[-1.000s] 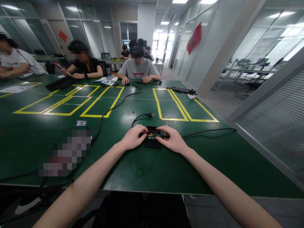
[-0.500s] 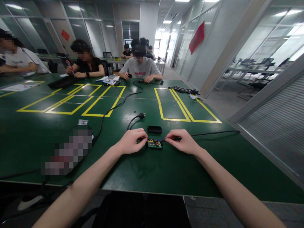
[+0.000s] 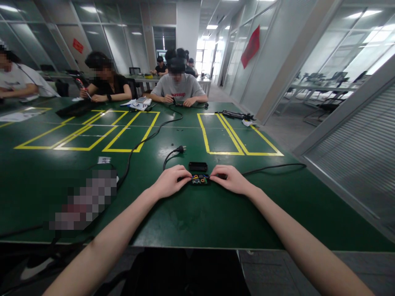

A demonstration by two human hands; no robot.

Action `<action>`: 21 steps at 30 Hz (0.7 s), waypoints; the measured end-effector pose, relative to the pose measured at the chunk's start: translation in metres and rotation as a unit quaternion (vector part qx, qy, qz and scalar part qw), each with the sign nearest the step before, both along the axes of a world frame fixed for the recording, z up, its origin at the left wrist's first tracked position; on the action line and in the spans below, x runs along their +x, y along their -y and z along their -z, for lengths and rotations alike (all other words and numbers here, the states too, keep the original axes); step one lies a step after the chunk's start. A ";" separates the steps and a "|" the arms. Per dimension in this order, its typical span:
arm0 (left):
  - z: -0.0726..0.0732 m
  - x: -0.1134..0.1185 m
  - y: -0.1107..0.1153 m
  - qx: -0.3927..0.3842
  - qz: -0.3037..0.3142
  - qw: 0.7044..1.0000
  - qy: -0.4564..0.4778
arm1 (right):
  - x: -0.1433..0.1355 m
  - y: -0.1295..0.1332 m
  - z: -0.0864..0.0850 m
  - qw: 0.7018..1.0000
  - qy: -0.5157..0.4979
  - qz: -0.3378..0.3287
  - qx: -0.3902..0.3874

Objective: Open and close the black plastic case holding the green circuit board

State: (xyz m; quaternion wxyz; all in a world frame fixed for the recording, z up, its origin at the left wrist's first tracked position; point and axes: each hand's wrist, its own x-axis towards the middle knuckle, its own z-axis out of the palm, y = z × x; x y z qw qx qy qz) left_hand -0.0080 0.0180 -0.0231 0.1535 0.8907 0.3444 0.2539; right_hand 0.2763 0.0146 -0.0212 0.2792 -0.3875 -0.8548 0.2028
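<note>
A small green circuit board (image 3: 200,179) with copper-coloured coils and coloured wires lies in a black plastic case half on the table. At its left end, my left hand (image 3: 173,181) is closed in a pinch, apparently on the black plug cord where it meets the case. My right hand (image 3: 232,179) pinches the black cable at the right end; fingertips hide the exact grip. Just beyond the board sits an open black case cover (image 3: 198,166), hollow side up. A black power plug (image 3: 180,149) with two pins lies past my left hand.
The right-hand cable (image 3: 274,167) trails across the green table (image 3: 197,222). A blurred-out pouch-like object (image 3: 86,199) and another long cord (image 3: 131,158) lie left. Yellow tape rectangles (image 3: 212,153) mark the table. A folded tripod (image 3: 236,116) lies far right; several people sit opposite.
The circuit board, tilted forward over the case half before, now sits flatter and lower inside it. Both hands have stayed at its ends, shifting slightly. The whole view has moved a little.
</note>
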 end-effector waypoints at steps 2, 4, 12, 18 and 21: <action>0.001 0.001 0.000 -0.002 0.001 1.000 0.004 | 0.000 -0.002 0.002 1.000 0.003 0.002 0.003; 0.003 0.004 0.000 -0.007 0.001 1.000 0.008 | 0.001 -0.004 0.002 1.000 0.009 0.008 0.010; 0.006 0.007 -0.007 -0.022 0.004 1.000 0.013 | 0.003 -0.005 -0.002 1.000 0.010 -0.015 -0.016; 0.006 0.009 -0.009 -0.004 -0.007 1.000 0.009 | 0.004 -0.008 -0.001 1.000 0.024 -0.012 -0.012; 0.008 0.011 -0.010 0.014 -0.043 0.999 0.012 | 0.003 -0.008 0.002 1.000 0.020 0.005 0.012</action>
